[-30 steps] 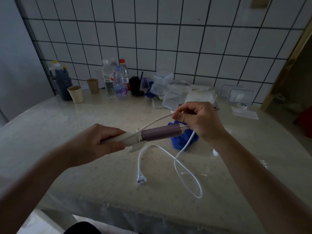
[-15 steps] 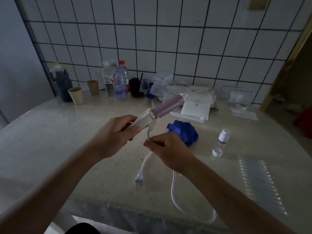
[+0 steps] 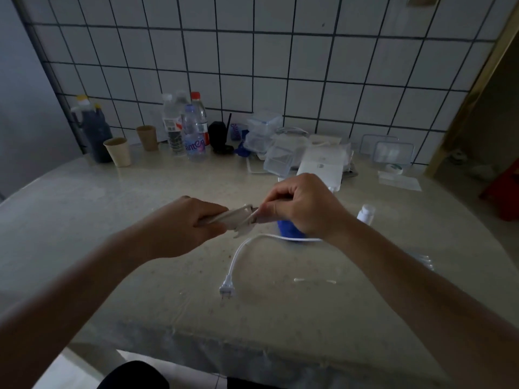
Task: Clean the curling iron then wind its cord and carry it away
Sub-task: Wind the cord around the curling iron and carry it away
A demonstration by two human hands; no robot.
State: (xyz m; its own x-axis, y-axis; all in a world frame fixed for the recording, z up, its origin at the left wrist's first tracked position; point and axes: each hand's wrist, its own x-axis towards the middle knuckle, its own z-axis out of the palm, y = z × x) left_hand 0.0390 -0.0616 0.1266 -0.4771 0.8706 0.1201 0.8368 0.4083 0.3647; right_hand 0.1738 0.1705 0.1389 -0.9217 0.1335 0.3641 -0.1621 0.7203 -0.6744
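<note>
My left hand (image 3: 185, 223) grips the white handle of the curling iron (image 3: 233, 217), held level above the table. My right hand (image 3: 303, 209) closes its fingers over the iron's barrel just right of the handle, hiding the purple barrel, and seems to hold the white cord (image 3: 247, 245) there. The cord runs out from under my right wrist, curves left and down over the tabletop and ends at the plug (image 3: 226, 290). A blue cloth (image 3: 289, 228) lies on the table behind my right hand, mostly hidden.
The pale round table (image 3: 112, 220) carries bottles (image 3: 193, 133), paper cups (image 3: 118, 151), a dark jug (image 3: 95, 130), clear plastic boxes (image 3: 278, 155) and a white box (image 3: 323, 164) along the tiled back wall. A small white bottle (image 3: 366, 213) stands right of my hand. A cotton swab (image 3: 314, 281) lies near the front.
The iron came down from tilted up to level. My right hand rose from below the handle onto the barrel, drawing the cord in so less of it lies loose on the table.
</note>
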